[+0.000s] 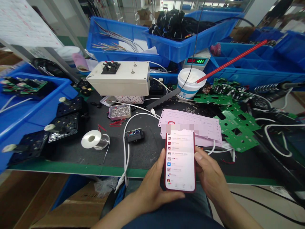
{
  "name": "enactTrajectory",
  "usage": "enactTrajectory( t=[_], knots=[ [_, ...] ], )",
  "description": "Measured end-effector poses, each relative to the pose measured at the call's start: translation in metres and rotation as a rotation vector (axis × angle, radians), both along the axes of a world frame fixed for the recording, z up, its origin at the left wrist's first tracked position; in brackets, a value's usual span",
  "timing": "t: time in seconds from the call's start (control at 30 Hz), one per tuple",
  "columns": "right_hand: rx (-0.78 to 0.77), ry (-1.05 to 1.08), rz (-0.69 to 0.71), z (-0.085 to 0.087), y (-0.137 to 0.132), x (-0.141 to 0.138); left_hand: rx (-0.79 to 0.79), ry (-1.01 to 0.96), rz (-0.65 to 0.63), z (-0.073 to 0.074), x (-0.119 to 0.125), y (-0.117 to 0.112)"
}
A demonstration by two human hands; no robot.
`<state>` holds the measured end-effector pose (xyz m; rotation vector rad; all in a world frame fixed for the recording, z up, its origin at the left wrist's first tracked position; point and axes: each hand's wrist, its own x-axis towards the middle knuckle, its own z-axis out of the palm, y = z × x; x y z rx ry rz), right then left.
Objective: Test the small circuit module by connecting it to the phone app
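A red-edged phone with a lit screen is held upright over my lap, just in front of the workbench edge. My left hand wraps around its left side and bottom, thumb lying under the lower edge. My right hand grips the right side, its thumb resting on the phone's right rim. Both hands are closed on the phone. Behind the phone lie pink paper sheets on the black mat.
On the bench stand a solder spool, a tray of small metal parts, a beige switch box, a white tub with a red rod, green circuit boards, a soldering iron and blue bins. White cable hangs over the front edge.
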<state>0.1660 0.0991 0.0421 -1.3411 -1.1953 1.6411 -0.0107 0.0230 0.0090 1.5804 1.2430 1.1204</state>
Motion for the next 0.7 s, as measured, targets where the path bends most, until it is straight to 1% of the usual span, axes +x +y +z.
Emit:
enactTrajectory(
  t=[0.27, 0.47, 0.7],
  knots=[
    [0.021, -0.012, -0.015, -0.0001, -0.0031, 0.0005, -0.078, -0.024, 0.005, 0.0091, 0.0002, 0.0025],
    [-0.021, 0.024, -0.010, 0.0004, -0.0055, -0.0004, -0.102, -0.063, 0.030, 0.0049, 0.0029, -0.0003],
    [-0.016, 0.019, 0.010, -0.0005, -0.0077, -0.0002, -0.132, -0.106, 0.030, 0.0029, 0.0035, -0.0010]
  ],
)
